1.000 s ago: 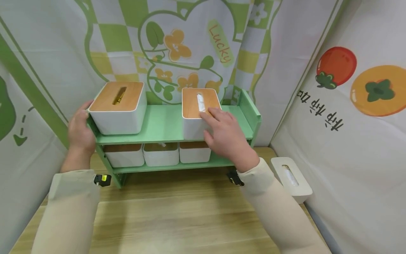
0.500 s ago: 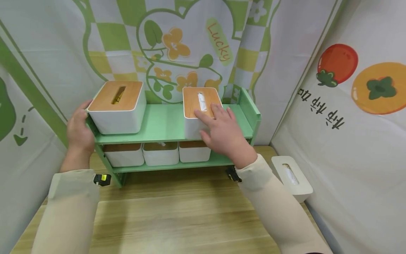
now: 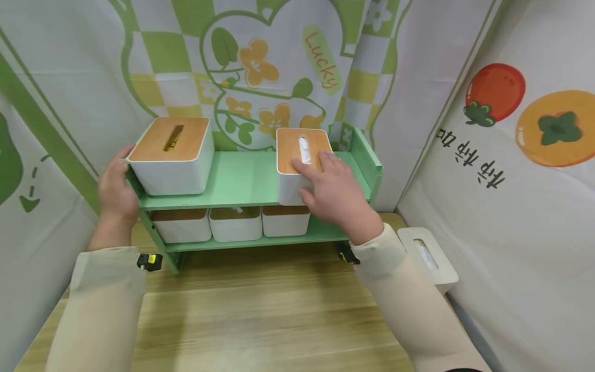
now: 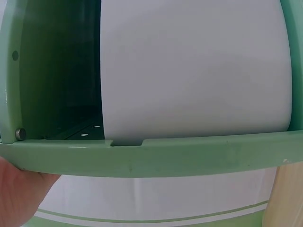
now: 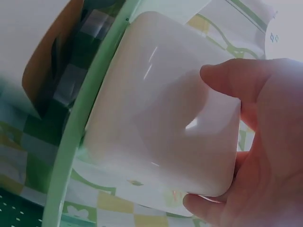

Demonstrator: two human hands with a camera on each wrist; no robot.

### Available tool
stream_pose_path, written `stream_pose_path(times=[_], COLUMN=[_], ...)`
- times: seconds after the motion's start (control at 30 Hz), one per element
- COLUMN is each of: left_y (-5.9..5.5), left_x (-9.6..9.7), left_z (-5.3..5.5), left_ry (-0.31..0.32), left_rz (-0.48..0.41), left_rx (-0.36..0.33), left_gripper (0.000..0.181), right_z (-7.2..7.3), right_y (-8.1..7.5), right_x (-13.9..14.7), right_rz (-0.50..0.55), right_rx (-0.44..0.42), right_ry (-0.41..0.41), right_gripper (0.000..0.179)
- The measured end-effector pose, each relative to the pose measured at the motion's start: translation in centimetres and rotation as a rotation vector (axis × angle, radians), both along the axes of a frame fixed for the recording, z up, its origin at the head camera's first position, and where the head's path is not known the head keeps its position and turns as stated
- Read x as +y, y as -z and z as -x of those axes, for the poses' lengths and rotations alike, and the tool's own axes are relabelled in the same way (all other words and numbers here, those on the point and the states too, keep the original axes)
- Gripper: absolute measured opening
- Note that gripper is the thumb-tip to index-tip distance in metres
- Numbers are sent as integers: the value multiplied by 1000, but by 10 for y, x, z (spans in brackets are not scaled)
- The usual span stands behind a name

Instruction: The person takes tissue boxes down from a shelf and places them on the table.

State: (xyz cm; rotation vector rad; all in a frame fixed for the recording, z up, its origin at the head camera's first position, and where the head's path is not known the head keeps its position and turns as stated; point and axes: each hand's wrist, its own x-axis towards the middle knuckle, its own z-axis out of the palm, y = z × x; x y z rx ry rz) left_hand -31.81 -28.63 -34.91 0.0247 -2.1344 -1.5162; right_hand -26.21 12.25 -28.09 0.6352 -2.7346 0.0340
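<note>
A white tissue box [image 3: 289, 187] with a wood-look lid stands on the top tier of the green two-tier shelf [image 3: 241, 178], right of centre. My right hand [image 3: 337, 194] grips it, fingers over the lid and thumb against the front wall; in the right wrist view the thumb shows on the white wall [image 5: 156, 104]. White tissue shows in the lid's slot. My left hand [image 3: 116, 188] holds the shelf's left side panel, beside a larger tissue box [image 3: 172, 175] with a yellowish pack showing in its slot. In the left wrist view, part of that hand [image 4: 21, 189] shows at the green edge.
On the lower tier stand three tissue boxes, at left [image 3: 182, 230], middle [image 3: 235, 227] and right [image 3: 285, 223]. A white-lidded tissue box [image 3: 429, 258] lies on the wooden table [image 3: 260, 310] near the right wall. A patterned cloth [image 3: 255, 62] hangs behind.
My right hand has slid the tissue box a little to the right along the top tier. During this its fingers shifted on the lid. The left hand stays on the side panel.
</note>
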Motion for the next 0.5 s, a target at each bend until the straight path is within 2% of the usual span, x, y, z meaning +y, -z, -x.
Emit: stream_pose_path(times=[0.27,0.5], left_y=[0,0], left_x=[0,0], left_z=[1,1], left_ry=[-7,-3], left_rz=[-5,-13], left_rx=[23,19], left_gripper=[55,55], right_z=[-2,-13], right_y=[3,0], right_x=[2,4], right_rz=[14,-6], right_rx=[2,-2], right_ry=[-4,-10], right_gripper=[56,56])
